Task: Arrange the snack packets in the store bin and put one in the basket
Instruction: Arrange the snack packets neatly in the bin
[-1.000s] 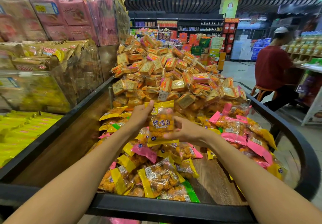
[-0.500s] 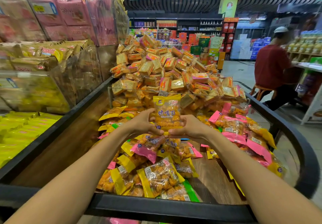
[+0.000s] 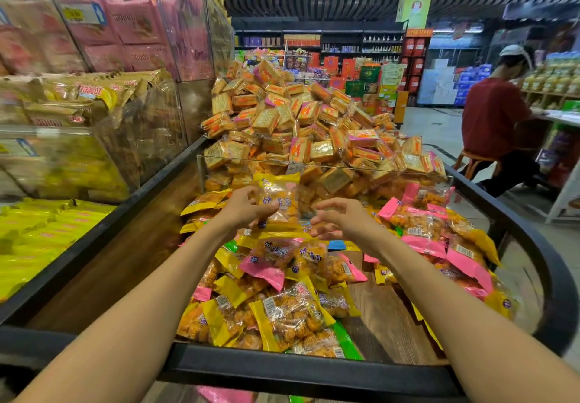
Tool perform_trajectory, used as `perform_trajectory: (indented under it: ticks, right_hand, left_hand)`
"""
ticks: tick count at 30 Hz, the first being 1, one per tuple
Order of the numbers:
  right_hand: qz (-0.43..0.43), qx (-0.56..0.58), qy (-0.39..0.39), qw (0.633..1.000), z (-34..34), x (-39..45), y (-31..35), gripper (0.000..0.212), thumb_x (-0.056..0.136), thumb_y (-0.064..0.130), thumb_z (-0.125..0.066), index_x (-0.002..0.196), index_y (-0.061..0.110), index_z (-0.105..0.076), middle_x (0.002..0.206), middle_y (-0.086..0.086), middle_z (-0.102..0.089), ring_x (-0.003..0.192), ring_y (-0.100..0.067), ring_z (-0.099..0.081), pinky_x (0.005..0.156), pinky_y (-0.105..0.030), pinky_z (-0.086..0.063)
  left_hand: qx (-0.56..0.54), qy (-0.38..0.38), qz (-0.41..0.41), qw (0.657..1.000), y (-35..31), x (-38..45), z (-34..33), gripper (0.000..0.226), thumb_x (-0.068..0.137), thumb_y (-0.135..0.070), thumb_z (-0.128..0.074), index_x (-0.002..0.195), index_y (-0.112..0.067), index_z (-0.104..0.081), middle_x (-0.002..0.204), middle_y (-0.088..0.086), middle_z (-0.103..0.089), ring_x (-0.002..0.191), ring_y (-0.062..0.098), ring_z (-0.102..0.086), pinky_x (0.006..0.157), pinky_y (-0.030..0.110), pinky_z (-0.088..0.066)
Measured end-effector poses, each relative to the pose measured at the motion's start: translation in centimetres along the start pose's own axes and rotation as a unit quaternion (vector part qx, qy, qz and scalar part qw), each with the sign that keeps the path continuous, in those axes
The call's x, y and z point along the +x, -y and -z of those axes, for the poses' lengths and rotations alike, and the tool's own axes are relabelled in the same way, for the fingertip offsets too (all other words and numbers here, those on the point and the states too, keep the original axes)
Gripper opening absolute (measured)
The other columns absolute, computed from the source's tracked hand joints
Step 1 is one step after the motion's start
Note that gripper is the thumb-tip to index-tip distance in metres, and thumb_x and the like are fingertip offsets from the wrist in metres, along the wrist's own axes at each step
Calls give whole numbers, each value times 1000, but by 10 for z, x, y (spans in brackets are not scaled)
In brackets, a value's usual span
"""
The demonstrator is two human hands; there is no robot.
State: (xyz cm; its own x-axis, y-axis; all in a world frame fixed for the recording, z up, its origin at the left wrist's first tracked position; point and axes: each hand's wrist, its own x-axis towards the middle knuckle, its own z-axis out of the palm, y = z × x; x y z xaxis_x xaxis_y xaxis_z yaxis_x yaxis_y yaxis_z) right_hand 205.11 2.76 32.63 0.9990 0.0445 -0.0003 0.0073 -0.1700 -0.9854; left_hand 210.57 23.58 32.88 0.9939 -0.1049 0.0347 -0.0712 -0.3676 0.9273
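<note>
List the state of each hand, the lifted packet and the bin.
left hand: fingers pinch the yellow packet
right hand: fingers spread, holding nothing
yellow packet: upright, held above the pile
store bin: packets heaped loosely, part of wooden floor bare

Both forearms (image 3: 103, 333) look bare, apparently without sleeves.

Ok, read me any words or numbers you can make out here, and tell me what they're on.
"馋嘴面": blue print on the upright yellow packet, and again on a loose packet in the bin.
"100001", roughly: the gold packs on the left.
Price label and hanging sign: too blurred to read.
</note>
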Motion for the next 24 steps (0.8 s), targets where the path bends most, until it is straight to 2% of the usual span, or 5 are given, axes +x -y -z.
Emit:
perform_trajectory:
  ticks: [3, 8, 11, 19, 24]
  right_hand:
    - [15, -77, -61, 995, 8, 1, -3, 24, 93, -1, -55, 117, 0, -55, 93, -16, -67, 64, -20, -66, 67, -33, -57]
    - [104, -261, -110, 954, 12, -7, 0, 23, 94, 10, -57, 117, 9, -58, 103, -3, -63, 78, -19, -69, 69, -28, -55]
    - [108, -349, -103, 925, 25, -10, -1, 25, 93, 13, -58, 118, 10, -59, 108, -4, -64, 93, -21, -64, 80, -33, -51]
    - [71, -521, -74, 847, 124, -33, 1, 21, 97, 25, -53, 110, 12, -64, 107, -3, -66, 88, -14, -58, 75, -23, -43]
    - [41, -599, -92, 795, 197, -66, -34, 10, 97, 32, -50, 95, 26, -58, 90, 6, -63, 77, -7, -56, 65, -26, -44]
  left_hand:
    - [96, -30, 14, 995, 22, 10, 9, 67, 78, -28, -77, 135, -8, -45, 131, 12, -53, 112, 25, -54, 87, 36, -50]
    - [303, -54, 15, 951, 41, 8, 11, 68, 84, -25, -70, 140, -7, -34, 129, 16, -53, 119, 32, -50, 95, 41, -45]
    - [355, -44, 16, 934, 46, 8, 12, 52, 87, -22, -66, 132, -6, -46, 131, 14, -53, 121, 30, -50, 96, 38, -44]
    - [374, -78, -75, 921, 38, 6, -3, 38, 94, -28, -56, 125, -6, -51, 122, 12, -58, 113, 28, -54, 91, 39, -46]
    - [350, 2, -167, 922, 12, 11, -51, 28, 94, -21, -56, 112, 0, -59, 112, 14, -63, 107, 29, -57, 85, 36, -44]
